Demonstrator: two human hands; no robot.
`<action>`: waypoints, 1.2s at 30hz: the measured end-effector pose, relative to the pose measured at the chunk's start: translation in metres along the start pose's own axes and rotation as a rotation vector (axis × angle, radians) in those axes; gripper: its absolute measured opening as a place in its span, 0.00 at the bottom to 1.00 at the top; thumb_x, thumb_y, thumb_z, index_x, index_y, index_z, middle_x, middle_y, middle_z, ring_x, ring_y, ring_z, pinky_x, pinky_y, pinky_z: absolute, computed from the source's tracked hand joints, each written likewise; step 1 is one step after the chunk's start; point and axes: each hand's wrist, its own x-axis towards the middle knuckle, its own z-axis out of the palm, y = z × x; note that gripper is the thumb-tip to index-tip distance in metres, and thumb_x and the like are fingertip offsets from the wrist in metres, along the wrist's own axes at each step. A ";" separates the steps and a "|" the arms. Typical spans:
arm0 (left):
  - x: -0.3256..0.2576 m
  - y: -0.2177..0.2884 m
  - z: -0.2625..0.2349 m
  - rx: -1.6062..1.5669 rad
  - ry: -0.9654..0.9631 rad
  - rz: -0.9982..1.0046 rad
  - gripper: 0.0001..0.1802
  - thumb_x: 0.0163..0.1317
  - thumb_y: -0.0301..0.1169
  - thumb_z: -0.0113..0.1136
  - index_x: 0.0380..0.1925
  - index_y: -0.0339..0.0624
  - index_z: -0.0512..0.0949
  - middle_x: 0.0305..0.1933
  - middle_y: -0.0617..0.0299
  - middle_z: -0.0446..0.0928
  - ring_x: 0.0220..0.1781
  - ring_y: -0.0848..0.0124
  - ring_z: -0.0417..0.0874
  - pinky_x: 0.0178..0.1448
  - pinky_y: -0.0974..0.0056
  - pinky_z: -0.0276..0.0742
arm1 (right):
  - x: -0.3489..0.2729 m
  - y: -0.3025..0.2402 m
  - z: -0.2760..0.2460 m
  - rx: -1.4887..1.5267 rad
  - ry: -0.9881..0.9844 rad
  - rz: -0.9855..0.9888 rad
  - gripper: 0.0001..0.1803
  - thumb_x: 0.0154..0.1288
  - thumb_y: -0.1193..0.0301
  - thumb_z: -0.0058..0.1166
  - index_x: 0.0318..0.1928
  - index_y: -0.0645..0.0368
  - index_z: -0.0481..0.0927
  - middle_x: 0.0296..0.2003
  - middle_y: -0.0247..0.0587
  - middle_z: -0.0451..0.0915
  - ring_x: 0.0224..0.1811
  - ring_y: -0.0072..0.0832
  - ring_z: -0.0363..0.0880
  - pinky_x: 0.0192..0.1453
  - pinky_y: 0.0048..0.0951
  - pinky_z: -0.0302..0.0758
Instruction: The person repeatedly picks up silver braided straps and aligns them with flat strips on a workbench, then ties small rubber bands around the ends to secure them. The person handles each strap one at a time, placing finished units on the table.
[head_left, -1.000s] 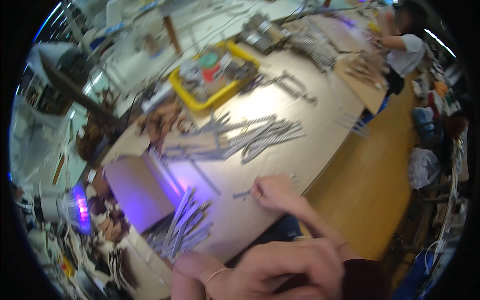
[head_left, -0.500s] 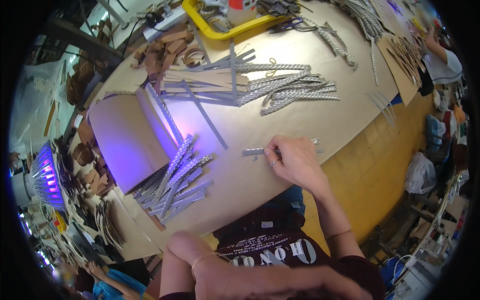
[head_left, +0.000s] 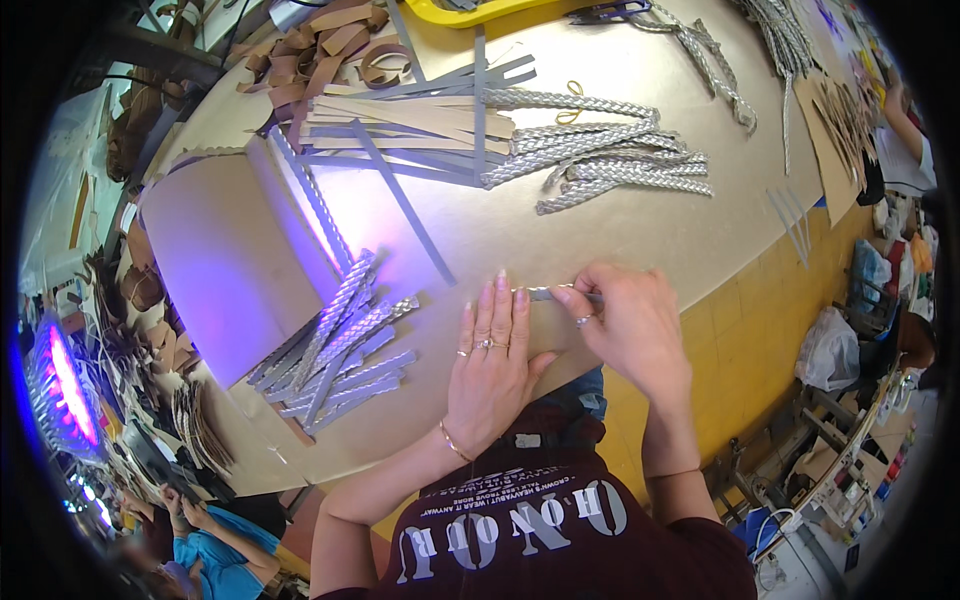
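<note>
A short silver braided strap [head_left: 535, 291] with a flat grey strip along it lies near the table's front edge. My left hand [head_left: 490, 365] is laid flat with its fingers stretched over the strap's left part, hiding that end. My right hand [head_left: 635, 325] is closed, thumb and fingers pinching the strap just to the right. Its far end is hidden under my right hand. Left of my left hand lies a pile of similar braided straps [head_left: 345, 320] with grey strips.
A large tan roll [head_left: 220, 250] stands at the left. Behind my hands lie tan and grey strips [head_left: 400, 135] and a bundle of braided straps [head_left: 620, 170]. Brown scraps [head_left: 330, 45], a yellow tray [head_left: 480, 14] and scissors [head_left: 610, 10] are at the back. A lit lamp [head_left: 65, 385] is at far left.
My left hand has come from near my body onto the table, flat over the strap's left part. My right hand still pinches the strap. The view has shifted slightly.
</note>
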 end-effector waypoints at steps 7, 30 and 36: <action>0.001 0.004 0.000 0.088 -0.067 -0.018 0.47 0.63 0.50 0.60 0.71 0.27 0.56 0.77 0.35 0.50 0.79 0.42 0.52 0.79 0.44 0.49 | 0.000 0.017 -0.004 0.161 -0.025 -0.074 0.10 0.66 0.63 0.61 0.31 0.55 0.79 0.21 0.36 0.78 0.23 0.36 0.75 0.40 0.36 0.63; 0.010 0.028 0.003 0.310 -0.049 -0.080 0.38 0.65 0.52 0.57 0.72 0.50 0.63 0.76 0.36 0.55 0.79 0.45 0.55 0.78 0.44 0.52 | -0.006 0.028 -0.001 -0.006 0.086 0.009 0.14 0.65 0.60 0.62 0.28 0.55 0.80 0.21 0.36 0.78 0.24 0.36 0.77 0.39 0.37 0.65; 0.013 0.025 0.000 0.102 -0.130 -0.006 0.41 0.64 0.41 0.62 0.71 0.32 0.59 0.79 0.46 0.52 0.80 0.51 0.53 0.79 0.47 0.50 | -0.008 0.040 -0.010 0.143 0.020 0.015 0.14 0.66 0.59 0.60 0.31 0.56 0.82 0.21 0.38 0.80 0.26 0.38 0.78 0.37 0.38 0.63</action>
